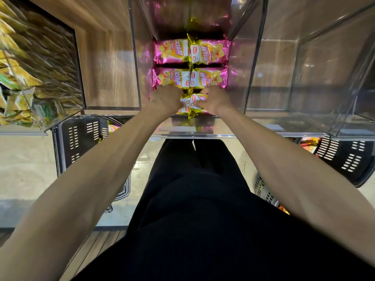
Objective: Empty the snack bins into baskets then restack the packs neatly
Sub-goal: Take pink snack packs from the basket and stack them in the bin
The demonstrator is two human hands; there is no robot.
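A clear plastic bin (pixel 239 63) stands in front of me with pink and yellow snack packs (pixel 190 51) laid in two neat columns on its floor. A second row of the same packs (pixel 189 79) lies closer to me. Both hands reach into the near end of the bin. My left hand (pixel 165 99) grips the left pack of the nearest row and my right hand (pixel 216 101) grips the right pack (pixel 192 103), the two packs meeting at their gold crimped ends. My fingers are hidden under the hands.
A clear bin of yellow-green packs (pixel 30 82) stands at the left, and a clear bin with nothing visible inside (pixel 304 78) at the right. Black slotted baskets sit on the floor below, one at left (pixel 81 138) and one at right (pixel 349 159) holding some packs.
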